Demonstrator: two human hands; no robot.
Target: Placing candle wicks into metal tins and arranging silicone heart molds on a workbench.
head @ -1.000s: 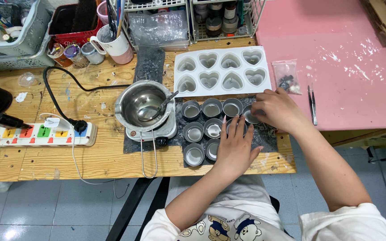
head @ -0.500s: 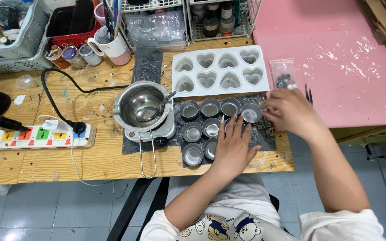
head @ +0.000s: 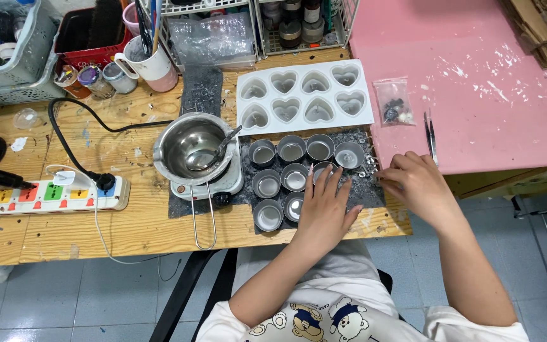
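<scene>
Several small round metal cups (head: 291, 149) stand in rows on a dark mat (head: 356, 190) on the wooden table. My left hand (head: 325, 206) lies flat over the cups at the mat's right middle, fingers spread and pointing away from me. My right hand (head: 414, 184) is at the mat's right edge, fingertips pinched near small metal bits (head: 367, 168) beside the rightmost cup (head: 349, 154). Whether it holds one of the bits is too small to tell. A white mould with heart-shaped hollows (head: 304, 97) lies behind the cups.
A steel pot with a spoon (head: 195, 147) sits on a small hotplate left of the cups. A power strip (head: 47, 194) and black cable lie further left. On the pink table (head: 476, 95) are a small clear bag (head: 392, 101) and tweezers (head: 430, 134). Mugs, jars and baskets line the back.
My right hand has left the rightmost cup and drawn back to the right and toward me, to the mat's edge. My left hand has stayed over the cups.
</scene>
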